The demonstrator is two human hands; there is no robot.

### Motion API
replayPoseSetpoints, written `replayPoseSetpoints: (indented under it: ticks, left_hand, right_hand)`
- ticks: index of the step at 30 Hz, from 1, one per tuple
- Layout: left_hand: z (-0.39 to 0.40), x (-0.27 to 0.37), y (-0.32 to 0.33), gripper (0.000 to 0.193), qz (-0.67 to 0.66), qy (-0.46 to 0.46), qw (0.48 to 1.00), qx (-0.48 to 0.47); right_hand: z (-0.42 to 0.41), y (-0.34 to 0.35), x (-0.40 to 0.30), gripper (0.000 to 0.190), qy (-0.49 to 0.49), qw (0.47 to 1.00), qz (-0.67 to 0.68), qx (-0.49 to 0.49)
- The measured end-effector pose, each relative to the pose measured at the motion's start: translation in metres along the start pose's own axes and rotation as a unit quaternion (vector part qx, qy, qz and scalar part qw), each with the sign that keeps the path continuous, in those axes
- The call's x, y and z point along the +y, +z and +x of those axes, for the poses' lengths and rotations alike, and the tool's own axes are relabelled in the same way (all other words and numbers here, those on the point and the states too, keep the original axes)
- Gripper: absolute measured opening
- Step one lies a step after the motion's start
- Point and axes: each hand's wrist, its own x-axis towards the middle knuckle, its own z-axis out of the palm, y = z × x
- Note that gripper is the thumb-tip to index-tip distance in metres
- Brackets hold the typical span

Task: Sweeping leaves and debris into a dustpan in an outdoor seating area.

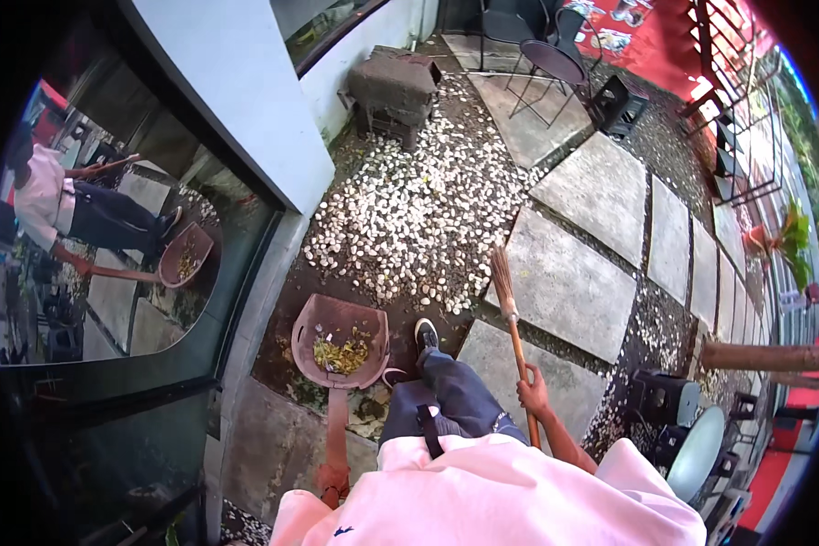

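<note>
My right hand [534,393] is closed around the wooden handle of a stick broom [502,283]. Its bristles point forward, at the border between the white pebbles [409,205] and a concrete paving slab [573,273]. Low in the picture, my left hand [332,480] grips the long handle of a reddish-brown dustpan [304,341]. A heap of yellow-green fallen leaves [341,353] with a few pale scraps lies in the pan. The pan is in front of my left foot; whether it touches the ground I cannot tell.
A mirror [123,273] on the left reflects a person with a dustpan. Ahead stand a weathered block-like stand [392,89], a round table [553,61] and a black crate [620,106]. To the right are a black stool [665,398], a round tabletop [696,450] and a potted plant [757,240].
</note>
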Motion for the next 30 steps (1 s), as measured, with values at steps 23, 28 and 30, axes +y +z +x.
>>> replayPoseSetpoints:
  ticks: [23,28,30]
  left_hand:
    - [-0.018,0.088,-0.058,0.057,0.024,0.25,0.964,0.089]
    - [-0.052,0.148,-0.052,0.056,0.062,0.277,0.955,0.085]
    - [-0.06,0.181,-0.038,0.056,0.077,0.286,0.952,0.077]
  right_hand:
    - [-0.156,-0.046,0.121,0.05,0.094,0.982,0.107,0.123]
    - [-0.175,-0.117,0.1,0.014,0.247,0.837,0.488,0.026]
    - [-0.179,-0.132,0.116,0.02,0.251,0.836,0.487,0.033]
